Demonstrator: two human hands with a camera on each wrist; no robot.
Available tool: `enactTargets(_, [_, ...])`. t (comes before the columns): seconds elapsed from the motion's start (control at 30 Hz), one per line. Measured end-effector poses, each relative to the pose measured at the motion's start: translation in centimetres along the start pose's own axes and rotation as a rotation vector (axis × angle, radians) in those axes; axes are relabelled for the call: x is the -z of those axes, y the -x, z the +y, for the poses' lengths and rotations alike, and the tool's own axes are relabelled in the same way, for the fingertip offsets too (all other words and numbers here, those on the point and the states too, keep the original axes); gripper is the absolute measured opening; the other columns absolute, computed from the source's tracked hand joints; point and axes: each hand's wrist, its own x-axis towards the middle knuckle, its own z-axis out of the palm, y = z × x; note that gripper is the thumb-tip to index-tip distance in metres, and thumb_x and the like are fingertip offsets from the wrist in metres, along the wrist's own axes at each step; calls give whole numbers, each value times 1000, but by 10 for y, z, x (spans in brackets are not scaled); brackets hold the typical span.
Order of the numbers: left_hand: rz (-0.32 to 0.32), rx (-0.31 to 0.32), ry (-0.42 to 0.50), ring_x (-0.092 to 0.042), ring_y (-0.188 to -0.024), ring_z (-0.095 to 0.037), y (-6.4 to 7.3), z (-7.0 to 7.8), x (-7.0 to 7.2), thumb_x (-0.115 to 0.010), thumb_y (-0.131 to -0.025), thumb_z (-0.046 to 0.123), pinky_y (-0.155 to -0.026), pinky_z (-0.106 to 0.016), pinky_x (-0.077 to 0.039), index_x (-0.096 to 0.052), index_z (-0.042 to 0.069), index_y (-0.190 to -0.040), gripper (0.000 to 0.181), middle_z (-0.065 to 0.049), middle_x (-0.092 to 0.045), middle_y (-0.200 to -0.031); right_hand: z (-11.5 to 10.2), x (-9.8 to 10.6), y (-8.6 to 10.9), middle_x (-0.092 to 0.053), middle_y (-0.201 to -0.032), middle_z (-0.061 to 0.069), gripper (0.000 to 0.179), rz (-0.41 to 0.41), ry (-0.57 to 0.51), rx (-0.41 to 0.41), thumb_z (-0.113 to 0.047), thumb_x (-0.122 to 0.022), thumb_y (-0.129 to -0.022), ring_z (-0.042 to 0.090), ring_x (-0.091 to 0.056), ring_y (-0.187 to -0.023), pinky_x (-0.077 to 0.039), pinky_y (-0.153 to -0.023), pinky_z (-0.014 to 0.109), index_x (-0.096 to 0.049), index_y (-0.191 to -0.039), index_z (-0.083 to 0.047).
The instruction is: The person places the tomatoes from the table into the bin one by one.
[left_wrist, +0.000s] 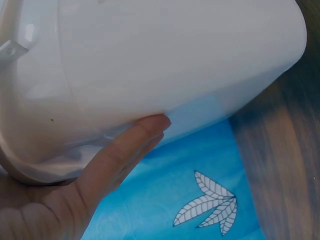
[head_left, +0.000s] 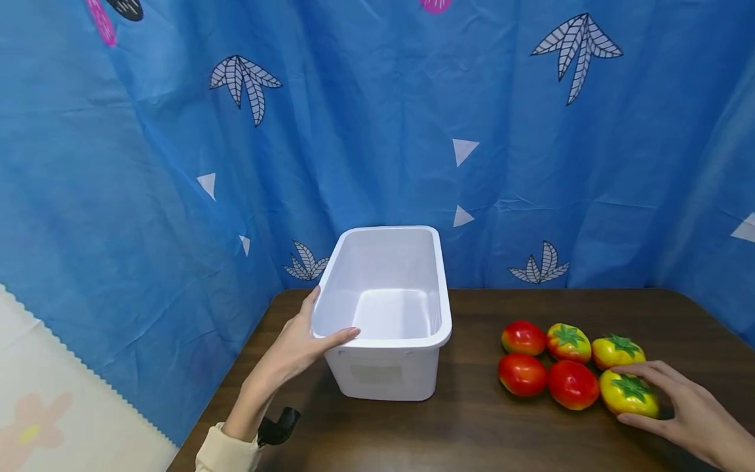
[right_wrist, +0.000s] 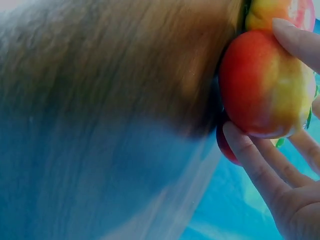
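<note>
A deep white plastic bin [head_left: 380, 373] stands on the table. My left hand [head_left: 301, 341] grips its near left corner, thumb over the rim and fingers along the outer wall. In the left wrist view, the fingers [left_wrist: 120, 155] lie against that wall. On the right, my right hand [head_left: 678, 406] holds a yellow toy tomato [head_left: 631, 393] with a green leafy top, thumb on one side and fingers on the other. The right wrist view shows this tomato [right_wrist: 265, 85] with a red-orange underside. It belongs to a cluster with another yellow one [head_left: 616, 353] behind it.
Left of these lie a yellow-red tomato [head_left: 569, 342] and three red ones, the nearest a red tomato [head_left: 572, 385]. The brown wooden table [head_left: 472, 432] ends at a blue curtain [head_left: 383, 131] behind the bin. A pale cloth [head_left: 59, 393] hangs at the left.
</note>
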Motion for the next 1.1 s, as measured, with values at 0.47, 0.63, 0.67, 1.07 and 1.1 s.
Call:
enactTargets(0.47, [11,-29,41,-57,-132,-36,0,0,-2,-84,-83,55,-103,-59,-53,-12,22,-168,116,-14,-44,-159,-17,8,8,-59,-110,28,67,-41,-14,-128,-29,-98,-72,49,-62,-91,-58,-66,59,-69,-122,6])
enactTargets(0.63, [7,-40,42,-57,-132,-36,1,1,0,-84,-84,54,-104,-59,-52,-12,22,-168,116,-14,-45,-158,-28,21,4,-55,-119,36,75,-82,-76,-207,-39,-91,-82,55,-60,-98,-57,-72,62,-61,-131,9])
enactTargets(0.67, [9,-42,40,-57,-132,-36,1,1,1,-84,-84,54,-103,-60,-52,-12,22,-168,115,-14,-45,-158,-32,24,2,-55,-121,36,75,-72,-88,-198,-38,-90,-83,56,-60,-99,-57,-73,63,-60,-132,9])
enactTargets(1.07, [5,-47,80,-58,-127,-35,2,0,-1,-85,-84,51,-100,-57,-55,-13,21,-168,114,-13,-47,-154,-135,65,-51,-57,-140,13,63,-79,-424,37,-26,-83,-92,10,-66,-109,-61,-75,27,-57,-148,-17])
enactTargets(1.1, [5,-50,81,-58,-127,-35,2,0,-2,-85,-83,51,-100,-58,-55,-13,21,-168,115,-13,-47,-155,-146,68,-58,-56,-141,13,63,-92,-456,58,-25,-83,-92,9,-67,-109,-62,-78,29,-57,-148,-17])
